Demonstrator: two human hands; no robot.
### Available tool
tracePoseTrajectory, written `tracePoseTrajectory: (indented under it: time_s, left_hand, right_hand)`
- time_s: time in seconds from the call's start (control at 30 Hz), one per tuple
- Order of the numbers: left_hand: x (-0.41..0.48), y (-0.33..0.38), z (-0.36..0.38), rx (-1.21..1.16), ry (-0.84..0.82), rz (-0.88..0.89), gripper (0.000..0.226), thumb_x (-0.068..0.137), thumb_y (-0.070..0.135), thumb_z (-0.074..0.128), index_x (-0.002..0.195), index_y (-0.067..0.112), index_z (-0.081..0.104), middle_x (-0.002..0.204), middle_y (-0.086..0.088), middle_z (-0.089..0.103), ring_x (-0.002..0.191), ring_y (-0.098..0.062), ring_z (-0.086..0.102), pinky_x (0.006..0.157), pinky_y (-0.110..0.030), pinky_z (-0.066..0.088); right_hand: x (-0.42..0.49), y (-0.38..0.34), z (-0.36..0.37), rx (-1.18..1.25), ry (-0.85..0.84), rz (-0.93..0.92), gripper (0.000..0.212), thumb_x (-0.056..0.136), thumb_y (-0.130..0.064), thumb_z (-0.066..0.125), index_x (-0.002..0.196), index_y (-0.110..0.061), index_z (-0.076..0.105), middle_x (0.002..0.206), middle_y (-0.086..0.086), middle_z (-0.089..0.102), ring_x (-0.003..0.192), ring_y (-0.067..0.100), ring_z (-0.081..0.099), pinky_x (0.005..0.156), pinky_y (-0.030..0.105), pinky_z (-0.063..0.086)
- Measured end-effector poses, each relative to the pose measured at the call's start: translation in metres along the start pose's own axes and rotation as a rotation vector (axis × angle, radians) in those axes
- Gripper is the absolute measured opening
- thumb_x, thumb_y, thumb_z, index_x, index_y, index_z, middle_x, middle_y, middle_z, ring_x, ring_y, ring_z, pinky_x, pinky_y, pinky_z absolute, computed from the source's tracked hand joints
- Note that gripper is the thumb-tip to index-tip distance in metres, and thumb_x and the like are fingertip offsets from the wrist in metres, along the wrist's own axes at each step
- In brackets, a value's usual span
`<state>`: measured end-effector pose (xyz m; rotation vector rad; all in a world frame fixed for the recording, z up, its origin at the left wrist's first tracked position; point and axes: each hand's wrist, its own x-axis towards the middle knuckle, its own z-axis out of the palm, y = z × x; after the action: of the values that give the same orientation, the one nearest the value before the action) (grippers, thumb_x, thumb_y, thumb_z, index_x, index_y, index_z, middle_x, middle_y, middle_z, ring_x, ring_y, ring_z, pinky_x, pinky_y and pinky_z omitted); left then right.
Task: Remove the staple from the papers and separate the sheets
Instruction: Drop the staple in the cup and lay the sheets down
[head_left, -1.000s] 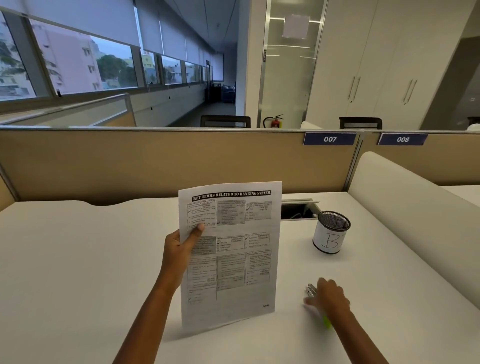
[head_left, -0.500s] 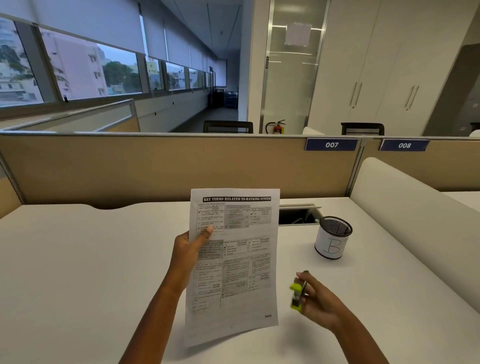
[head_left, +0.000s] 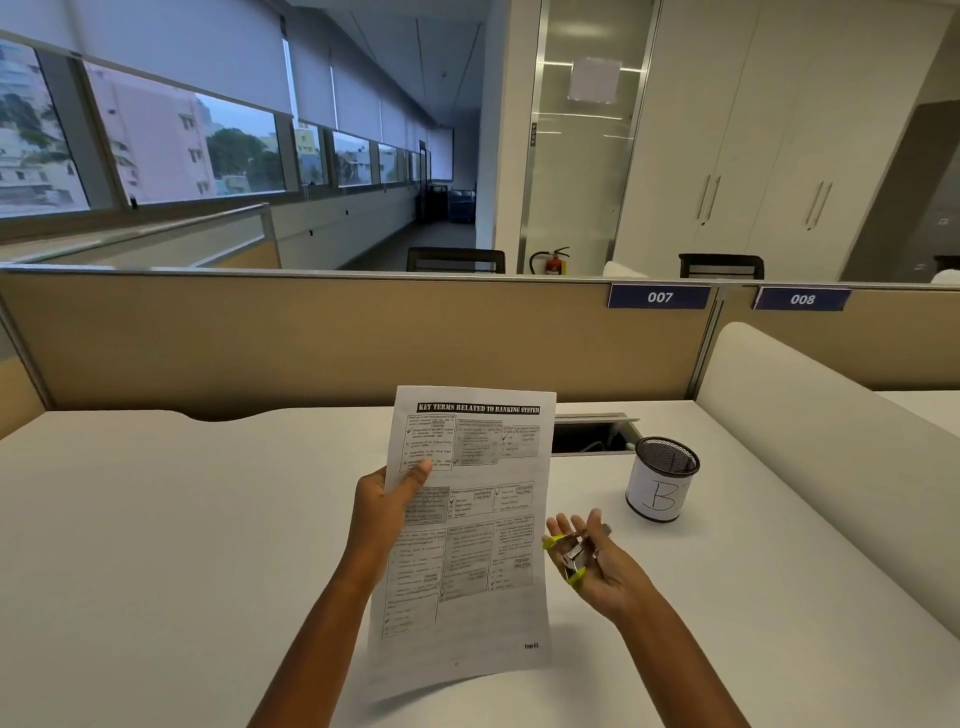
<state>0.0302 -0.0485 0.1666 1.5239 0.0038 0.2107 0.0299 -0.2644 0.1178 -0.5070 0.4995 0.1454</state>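
Observation:
My left hand (head_left: 387, 512) holds printed papers (head_left: 470, 566) upright by their left edge, thumb on the front; the bottom edge is near the white desk (head_left: 156, 545). The top sheet is headed "Key terms related to banking system". The staple itself is too small to make out. To the right of the papers, my right hand (head_left: 597, 564) is palm up with fingers spread, and a metal staple remover with yellow-green grips (head_left: 571, 556) lies in it.
A mesh pen cup (head_left: 661, 480) wrapped in white paper marked "B" stands at the right. Behind the papers is an open cable slot (head_left: 592, 436). A tan partition (head_left: 311, 338) closes the back, and a cream padded divider (head_left: 831, 441) runs along the right.
My right hand picked the staple remover up off the desk, lifted it, and turned palm up with the fingers opening. The papers shifted slightly right and rose a little.

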Motion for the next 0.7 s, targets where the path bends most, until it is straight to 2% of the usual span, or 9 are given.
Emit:
tracePoseTrajectory:
  time_s: [0.07,0.17,0.23,0.27,0.33,0.37,0.4,0.53,0.7]
  left_hand:
    - [-0.001,0.001,0.000,-0.005,-0.004,-0.001,0.008,0.086,0.022,0.054,0.080,0.025,0.058,0.078,0.000,0.066,0.067,-0.021,0.065,0.045,-0.017,0.054]
    - [-0.002,0.003,0.000,-0.009,-0.007,0.003,0.008,0.086,0.022,0.054,0.080,0.025,0.059,0.078,0.000,0.066,0.066,-0.020,0.065,0.044,-0.016,0.053]
    - [-0.002,0.004,0.000,-0.008,-0.006,0.007,0.008,0.086,0.022,0.054,0.080,0.025,0.059,0.078,0.000,0.066,0.066,-0.020,0.065,0.044,-0.016,0.053]
    - [-0.002,0.005,0.000,-0.008,-0.006,0.008,0.007,0.086,0.022,0.054,0.080,0.024,0.059,0.078,0.000,0.066,0.066,-0.020,0.065,0.044,-0.016,0.053]
    - [-0.002,0.006,0.000,-0.004,-0.006,0.016,0.007,0.085,0.022,0.054,0.081,0.024,0.059,0.078,0.000,0.066,0.067,-0.021,0.065,0.045,-0.016,0.053]
    - [-0.003,0.007,0.001,0.003,-0.008,0.023,0.006,0.085,0.023,0.054,0.082,0.024,0.058,0.079,0.000,0.066,0.067,-0.020,0.065,0.045,-0.015,0.053]
    - [-0.003,0.008,0.002,0.014,-0.012,0.032,0.005,0.085,0.023,0.054,0.083,0.023,0.058,0.079,0.000,0.066,0.067,-0.020,0.065,0.045,-0.015,0.053]
    - [-0.006,0.013,0.009,0.047,-0.055,0.081,0.007,0.085,0.022,0.054,0.088,0.019,0.059,0.079,0.002,0.065,0.068,-0.017,0.064,0.046,-0.013,0.053]
    - [-0.011,0.022,0.017,0.073,-0.109,0.142,0.016,0.085,0.020,0.053,0.098,0.014,0.059,0.079,0.003,0.064,0.067,-0.013,0.063,0.046,-0.011,0.050]
  right_hand:
    - [-0.003,-0.001,0.003,0.019,0.007,0.037,0.028,0.096,-0.030,0.036,0.104,-0.004,0.045,0.098,0.018,0.054,0.100,0.033,0.053,0.087,0.049,0.047]
    - [-0.010,-0.010,0.010,0.024,0.000,0.064,0.033,0.099,-0.020,0.028,0.123,0.002,0.037,0.111,0.022,0.046,0.130,0.034,0.036,0.103,0.051,0.031]
    - [-0.021,-0.017,0.021,0.002,-0.068,0.041,0.026,0.097,-0.006,0.031,0.118,0.007,0.037,0.103,0.025,0.047,0.133,0.037,0.031,0.108,0.054,0.025]
    - [-0.025,-0.020,0.028,-0.030,-0.129,0.024,0.022,0.091,0.001,0.044,0.111,0.010,0.043,0.095,0.025,0.049,0.129,0.038,0.037,0.106,0.055,0.030]
    - [-0.034,-0.025,0.040,-0.090,-0.315,-0.042,0.055,0.046,0.011,0.084,0.091,0.006,0.052,0.082,0.026,0.060,0.102,0.038,0.060,0.085,0.052,0.053]
    - [-0.035,-0.029,0.044,-0.105,-0.391,-0.076,0.072,0.023,0.006,0.091,0.086,0.004,0.056,0.078,0.025,0.067,0.086,0.035,0.068,0.070,0.046,0.059]
    - [-0.039,-0.031,0.051,-0.128,-0.448,-0.111,0.078,0.014,-0.001,0.093,0.085,0.002,0.059,0.077,0.023,0.071,0.076,0.032,0.071,0.062,0.041,0.061]
    - [-0.062,-0.037,0.084,-0.302,-0.628,-0.345,0.078,0.025,-0.020,0.094,0.094,-0.010,0.060,0.082,0.012,0.075,0.080,0.021,0.072,0.066,0.029,0.061]
    - [-0.090,-0.042,0.121,-0.675,-0.776,-0.716,0.051,0.048,-0.030,0.083,0.093,-0.019,0.060,0.082,-0.003,0.075,0.083,0.012,0.070,0.069,0.019,0.057]
